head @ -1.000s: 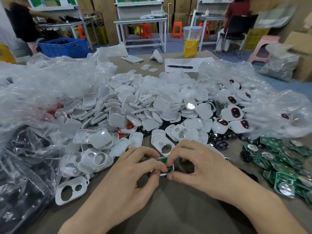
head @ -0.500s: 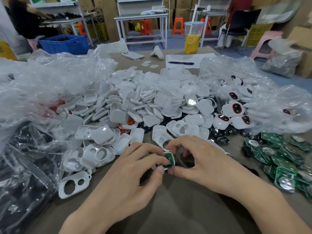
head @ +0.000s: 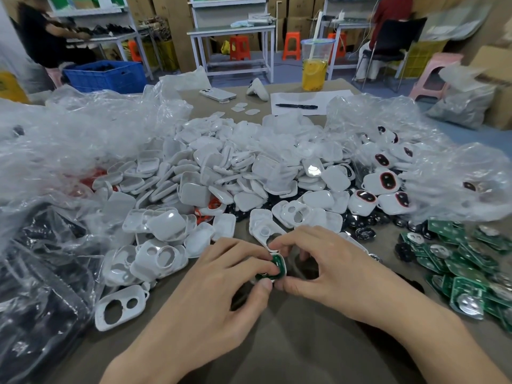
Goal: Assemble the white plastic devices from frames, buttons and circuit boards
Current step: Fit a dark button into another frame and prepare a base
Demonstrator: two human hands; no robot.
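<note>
Since the earlier frames we record slight change only: the piece in hand has been tipped from lying flatter to standing more on edge, at the same spot above the brown worktop (head: 291, 345). Left hand (head: 210, 295) and right hand (head: 329, 268) both pinch it between curled digits; neither is free. The piece is a small white plastic frame with a green circuit board (head: 278, 266) showing in it, and we cannot tell whether that board is fully seated.

Our concern is that uneven pressure could cock the board in its seat or strain a clip. A slip would drop the piece among look-alike parts.

Left of the hands lies a loose white two-hole frame (head: 120, 307). To the right are a spread of green circuit boards (head: 465, 270) and black round buttons (head: 365, 232). Farther back sit a heap of white plastic shells (head: 221, 173) and finished white devices with dark red-rimmed buttons (head: 385, 181).
</note>
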